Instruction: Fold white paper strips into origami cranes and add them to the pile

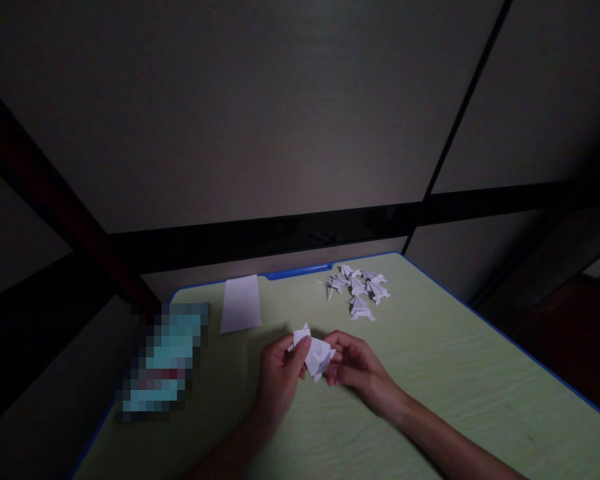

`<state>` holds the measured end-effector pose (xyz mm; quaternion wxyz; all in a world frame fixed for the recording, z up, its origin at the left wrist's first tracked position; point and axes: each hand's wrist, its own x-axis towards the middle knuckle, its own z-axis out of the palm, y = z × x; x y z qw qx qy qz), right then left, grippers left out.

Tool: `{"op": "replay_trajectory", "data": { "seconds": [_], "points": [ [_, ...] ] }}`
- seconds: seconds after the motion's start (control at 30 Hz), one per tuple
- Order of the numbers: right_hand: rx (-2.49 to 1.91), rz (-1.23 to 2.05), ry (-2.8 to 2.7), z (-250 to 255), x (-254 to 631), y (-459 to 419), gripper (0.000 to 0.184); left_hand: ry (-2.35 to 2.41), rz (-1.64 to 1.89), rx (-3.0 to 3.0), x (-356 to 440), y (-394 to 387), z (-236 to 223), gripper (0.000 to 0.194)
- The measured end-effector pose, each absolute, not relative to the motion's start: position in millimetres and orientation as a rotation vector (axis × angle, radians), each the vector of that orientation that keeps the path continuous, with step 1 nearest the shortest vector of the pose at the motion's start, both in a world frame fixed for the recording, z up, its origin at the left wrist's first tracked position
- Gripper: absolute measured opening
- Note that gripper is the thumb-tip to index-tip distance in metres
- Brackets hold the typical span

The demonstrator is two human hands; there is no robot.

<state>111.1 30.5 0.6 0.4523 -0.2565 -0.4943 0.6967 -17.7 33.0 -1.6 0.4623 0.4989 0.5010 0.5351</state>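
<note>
Small white paper [319, 355], crisply folded

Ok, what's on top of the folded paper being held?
The thumb of the left hand lies on the folded paper; the patch beneath the thumb is covered and cannot be seen.

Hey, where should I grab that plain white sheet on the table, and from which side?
Probably the near right corner of the white sheet, coming from your own side with the left hand, once free of the folded paper. The sheet lies flat, and that corner is nearest your hands; the blurred object sits off to its left.
</note>
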Motion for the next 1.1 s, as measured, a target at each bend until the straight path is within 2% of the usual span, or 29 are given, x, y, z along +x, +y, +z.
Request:
{"op": "replay_trajectory", "data": {
  "seconds": [0.47,0.9,1.1],
  "points": [
    [-0.983,1.509,-1.331,-1.7,107.2,29.3,0.03,1.161,1.216,1.172,-13.7,27.7,0.5,0.024],
    [-0.957,1.533,-1.306,-4.3,109.3,28.7,0.022,1.116,1.215,1.116,-15.4,28.7,5.2,0.025],
    [-0.896,1.493,-1.26,-1.5,107.6,28.3,0.021,1.098,1.19,1.083,-15.1,29.3,3.7,0.019]
  ]
}}
